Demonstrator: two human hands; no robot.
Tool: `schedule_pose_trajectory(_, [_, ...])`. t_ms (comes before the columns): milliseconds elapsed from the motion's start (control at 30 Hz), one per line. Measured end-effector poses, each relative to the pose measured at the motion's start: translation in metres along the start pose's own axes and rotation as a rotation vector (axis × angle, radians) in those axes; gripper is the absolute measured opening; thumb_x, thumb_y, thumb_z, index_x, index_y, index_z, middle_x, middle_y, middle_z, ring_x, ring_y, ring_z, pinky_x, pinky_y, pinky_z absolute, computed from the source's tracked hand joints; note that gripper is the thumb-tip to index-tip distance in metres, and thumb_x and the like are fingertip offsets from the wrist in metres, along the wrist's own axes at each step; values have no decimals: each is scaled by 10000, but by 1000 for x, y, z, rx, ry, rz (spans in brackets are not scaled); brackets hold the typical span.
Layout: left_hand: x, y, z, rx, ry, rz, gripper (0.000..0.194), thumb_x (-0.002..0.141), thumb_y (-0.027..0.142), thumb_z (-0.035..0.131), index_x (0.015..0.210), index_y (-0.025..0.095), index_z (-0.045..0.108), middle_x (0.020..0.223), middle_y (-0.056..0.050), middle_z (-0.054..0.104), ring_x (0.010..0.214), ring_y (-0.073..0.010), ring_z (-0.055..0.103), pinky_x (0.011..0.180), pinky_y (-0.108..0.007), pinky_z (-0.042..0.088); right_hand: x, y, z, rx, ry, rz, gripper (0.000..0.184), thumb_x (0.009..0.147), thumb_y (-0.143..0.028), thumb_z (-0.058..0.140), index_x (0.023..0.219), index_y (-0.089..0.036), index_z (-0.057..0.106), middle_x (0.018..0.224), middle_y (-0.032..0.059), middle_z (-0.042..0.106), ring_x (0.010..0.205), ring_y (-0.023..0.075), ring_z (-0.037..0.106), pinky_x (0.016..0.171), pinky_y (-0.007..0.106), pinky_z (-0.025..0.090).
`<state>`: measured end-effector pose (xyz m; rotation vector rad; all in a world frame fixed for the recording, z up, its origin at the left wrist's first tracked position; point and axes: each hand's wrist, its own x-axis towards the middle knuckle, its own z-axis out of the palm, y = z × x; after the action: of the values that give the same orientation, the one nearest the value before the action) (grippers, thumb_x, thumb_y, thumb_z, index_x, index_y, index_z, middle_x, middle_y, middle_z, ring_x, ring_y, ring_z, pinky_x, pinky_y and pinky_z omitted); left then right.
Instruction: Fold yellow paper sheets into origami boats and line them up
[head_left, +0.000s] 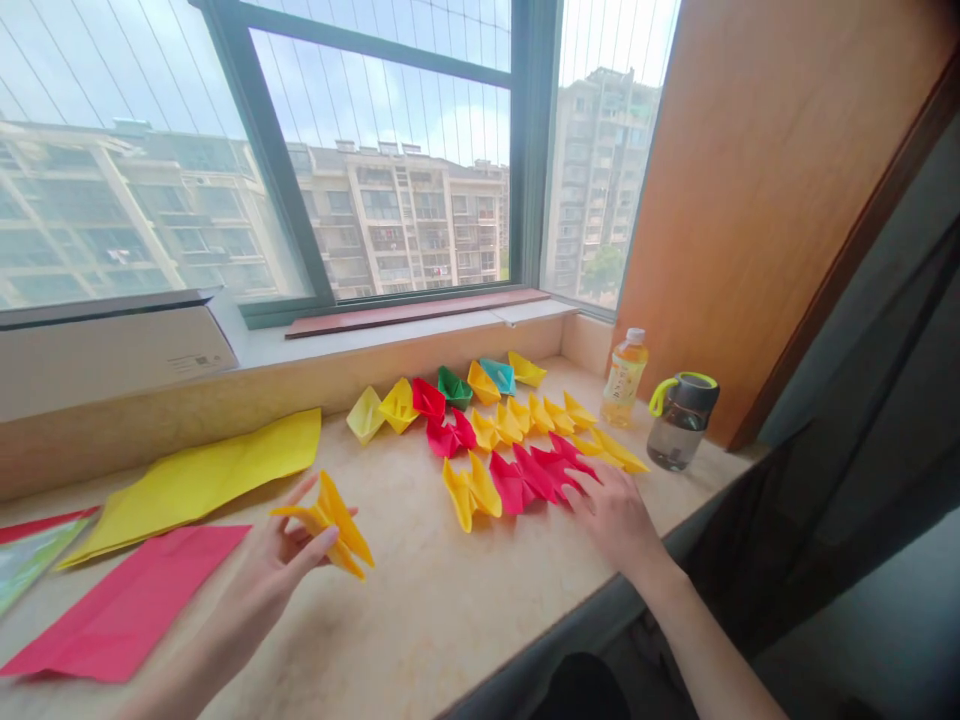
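Observation:
My left hand [289, 550] is closed on a yellow origami piece [330, 522] with pointed flaps, held above the sill between thumb and fingers. My right hand [611, 510] lies with fingers apart at the right end of a row of red origami pieces [517, 480], its fingertips touching the last one. That piece is partly hidden under the fingers. Left of the red row stands another yellow origami piece [471, 490]. Behind are a row of small yellow pieces [525, 418], a red piece [451, 433], and paper boats in several colours, one of them green [454, 387].
Yellow paper sheets [202, 480] and a folded red sheet [127, 605] lie at left, by a plastic packet [37, 550]. A drink bottle [624, 380] and a dark-lidded water bottle [681, 425] stand at right. A white box [112, 350] sits by the window; the sill's front edge drops off.

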<state>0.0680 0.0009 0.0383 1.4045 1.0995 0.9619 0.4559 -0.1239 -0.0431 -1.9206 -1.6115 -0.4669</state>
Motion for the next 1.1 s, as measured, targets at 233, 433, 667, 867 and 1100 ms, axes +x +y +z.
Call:
schedule_pose_trajectory(233, [-13, 6, 30, -55, -68, -111, 868, 675, 421, 819, 1414, 246, 398, 1064, -120, 735, 1028, -355, 687, 797, -447, 572, 8, -6, 11, 64, 22, 4, 253, 931, -303, 535, 1026, -191, 740, 1173, 139, 689, 1105, 307, 618, 969, 510, 469])
schedule_pose_trajectory(433, [-17, 1, 42, -183, -140, -215, 769, 758, 413, 761, 1388, 187, 384, 1171, -170, 683, 1121, -334, 646, 863, -455, 549, 3, -74, -10, 473, 87, -5, 243, 969, -265, 490, 1039, -192, 710, 1053, 115, 719, 1025, 253, 662, 937, 436, 528])
schedule_pose_trajectory(667, [-25, -3, 51, -366, -295, -198, 563, 804, 288, 686, 1306, 213, 442, 1176, -121, 655, 1109, -277, 641, 874, -406, 525, -13, -176, -15, 666, -175, -262, 343, 939, -212, 529, 1267, -247, 623, 1236, 119, 646, 1116, 268, 628, 961, 459, 535])
schedule_pose_trajectory(867, [-36, -2, 34, -439, -373, -235, 599, 738, 161, 603, 1307, 236, 430, 1120, -84, 665, 1002, -237, 664, 872, -409, 513, -12, -195, -15, 759, -223, -258, 283, 955, -209, 498, 1198, -231, 642, 1180, 106, 673, 1104, 257, 635, 957, 432, 534])
schedule_pose_trajectory(1100, [-45, -5, 12, -565, -362, -309, 579, 749, 170, 540, 1307, 251, 408, 1003, -48, 684, 833, -211, 693, 803, -383, 525, -18, -215, -17, 723, -283, -263, 266, 966, -254, 493, 1197, -217, 618, 1109, 95, 704, 1015, 248, 670, 872, 391, 557])
